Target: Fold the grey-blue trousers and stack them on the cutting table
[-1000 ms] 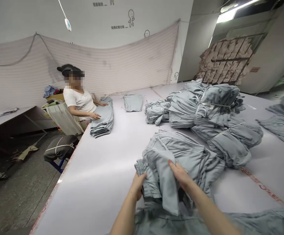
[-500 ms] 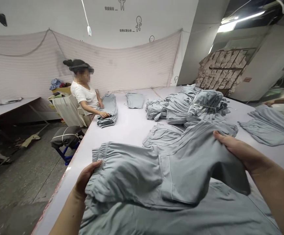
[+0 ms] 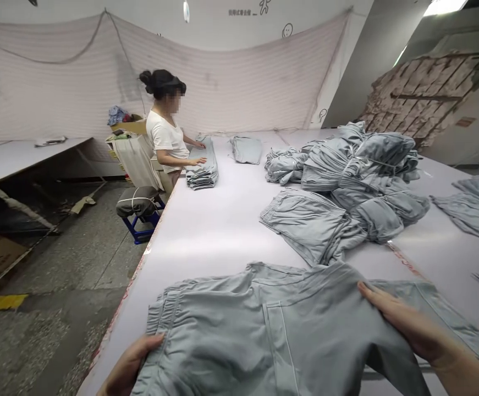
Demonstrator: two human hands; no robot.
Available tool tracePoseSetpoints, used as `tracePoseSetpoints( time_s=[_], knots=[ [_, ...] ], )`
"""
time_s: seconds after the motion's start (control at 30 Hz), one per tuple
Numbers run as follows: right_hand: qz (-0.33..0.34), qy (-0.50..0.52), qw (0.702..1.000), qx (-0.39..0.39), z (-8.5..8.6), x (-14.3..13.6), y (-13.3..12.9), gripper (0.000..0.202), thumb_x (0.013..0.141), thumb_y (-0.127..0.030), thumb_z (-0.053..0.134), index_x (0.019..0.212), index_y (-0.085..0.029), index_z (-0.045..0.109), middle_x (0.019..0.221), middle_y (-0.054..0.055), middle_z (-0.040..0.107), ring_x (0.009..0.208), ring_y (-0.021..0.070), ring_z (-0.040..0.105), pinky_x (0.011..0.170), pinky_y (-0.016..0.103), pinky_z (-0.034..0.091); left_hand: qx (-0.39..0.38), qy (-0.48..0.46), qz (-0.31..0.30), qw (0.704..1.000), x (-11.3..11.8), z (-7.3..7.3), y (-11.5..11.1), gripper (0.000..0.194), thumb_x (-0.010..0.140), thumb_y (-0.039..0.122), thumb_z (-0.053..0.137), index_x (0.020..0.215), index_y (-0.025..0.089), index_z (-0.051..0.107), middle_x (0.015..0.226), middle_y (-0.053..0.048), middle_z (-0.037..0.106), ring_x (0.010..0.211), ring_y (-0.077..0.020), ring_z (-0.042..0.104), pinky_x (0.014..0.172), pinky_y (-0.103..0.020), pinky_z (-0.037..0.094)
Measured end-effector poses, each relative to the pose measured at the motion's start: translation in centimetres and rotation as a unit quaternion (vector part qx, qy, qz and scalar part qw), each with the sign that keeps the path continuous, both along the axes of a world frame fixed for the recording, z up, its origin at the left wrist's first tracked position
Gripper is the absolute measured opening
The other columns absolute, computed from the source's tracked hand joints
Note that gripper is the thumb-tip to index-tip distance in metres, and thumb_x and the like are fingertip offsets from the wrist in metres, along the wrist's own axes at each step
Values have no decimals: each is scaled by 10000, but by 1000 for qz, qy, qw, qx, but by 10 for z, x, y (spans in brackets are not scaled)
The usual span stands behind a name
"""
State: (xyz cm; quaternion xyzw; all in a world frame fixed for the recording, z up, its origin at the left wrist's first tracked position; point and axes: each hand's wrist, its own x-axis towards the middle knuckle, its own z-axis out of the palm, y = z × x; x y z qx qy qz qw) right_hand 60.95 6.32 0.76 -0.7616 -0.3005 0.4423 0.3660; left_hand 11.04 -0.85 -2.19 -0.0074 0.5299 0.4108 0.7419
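Left hand (image 3: 134,360), right hand (image 3: 404,324) pinching gathered-waist trousers (image 3: 239,324), seemingly soft grey cotton.

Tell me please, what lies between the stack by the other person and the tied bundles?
One flat piece of grey cloth lies between the stack and the tied bundles, towards the table's far side; the head view shows it.

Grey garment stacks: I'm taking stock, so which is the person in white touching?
The long folded grey stack, the only one beside the white table's left edge.
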Motion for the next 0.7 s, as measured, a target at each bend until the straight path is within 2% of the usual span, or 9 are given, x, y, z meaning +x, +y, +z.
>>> tracePoseSetpoints(
  time_s=[0.07, 0.17, 0.23, 0.3, 0.37, 0.47, 0.53, 0.6, 0.7],
  knots=[
    [-3, 50, 998, -25, 3, -6, -3, 260, 595, -473, 729, 735, -253, 723, 1138, 150, 694, 1201, 304, 565, 914, 321, 525, 15, -4, -6, 1000, -10, 1, 1, 583, 644, 143, 736, 1213, 96, 620, 1026, -136, 744, 1054, -358, 649, 996, -489, 494],
    [-14, 85, 996, -30, 11, -8, -3, 261, 670, -500, 687, 764, -259, 721, 1127, 143, 699, 1153, 286, 599, 885, 292, 529, 51, -1, -21, 998, -23, -2, 11, 547, 652, 150, 736, 1185, 88, 632, 1024, -141, 746, 1044, -352, 657, 979, -479, 506],
    [-16, 94, 995, -25, 13, -9, -1, 275, 721, -496, 662, 821, -247, 720, 1108, 146, 706, 1076, 277, 641, 849, 290, 538, 69, 20, -43, 996, -29, -10, 21, 527, 674, 176, 732, 1179, 68, 624, 1021, -154, 746, 1033, -345, 664, 967, -470, 513],
    [-13, 100, 995, -22, 8, -10, 4, 294, 755, -477, 652, 904, -230, 709, 1111, 140, 705, 1026, 259, 660, 828, 284, 540, 78, 47, -72, 993, -33, -24, 31, 546, 704, 203, 721, 1211, 56, 584, 1017, -164, 746, 1022, -331, 673, 953, -464, 520],
    [-1, 103, 994, -30, -8, -13, 11, 351, 773, -469, 649, 1001, -205, 683, 1118, 136, 702, 991, 243, 667, 810, 287, 542, 75, 95, -92, 988, -36, -42, 41, 601, 731, 215, 702, 1285, 83, 510, 1017, -153, 749, 1000, -306, 685, 936, -457, 529],
    [21, 94, 993, -67, -50, -16, 19, 484, 810, -501, 606, 1166, -173, 602, 1127, 144, 692, 906, 235, 674, 741, 316, 554, 57, 177, -100, 978, -38, -61, 52, 726, 725, 201, 696, 1380, 148, 389, 1018, -132, 750, 934, -279, 708, 900, -439, 549],
    [18, 80, 991, -108, -79, -14, 22, 544, 850, -522, 539, 1271, -179, 524, 1137, 151, 682, 848, 233, 674, 698, 335, 555, 42, 199, -104, 973, -40, -64, 55, 787, 718, 196, 698, 1414, 170, 333, 1036, -137, 743, 903, -270, 715, 887, -421, 557],
    [-8, 63, 989, -136, -104, -9, 23, 565, 883, -521, 471, 1341, -190, 458, 1158, 158, 669, 842, 233, 672, 689, 347, 555, 38, 201, -108, 973, -44, -59, 55, 805, 725, 212, 696, 1429, 171, 307, 1066, -147, 733, 891, -266, 717, 893, -403, 558],
    [-36, 11, 992, -123, -125, 2, 24, 545, 911, -485, 400, 1350, -165, 451, 1204, 173, 644, 940, 238, 663, 734, 336, 551, 55, 200, -108, 972, -55, -55, 51, 850, 710, 237, 721, 1440, 179, 290, 1107, -140, 722, 905, -264, 713, 915, -388, 551]
  ],
)
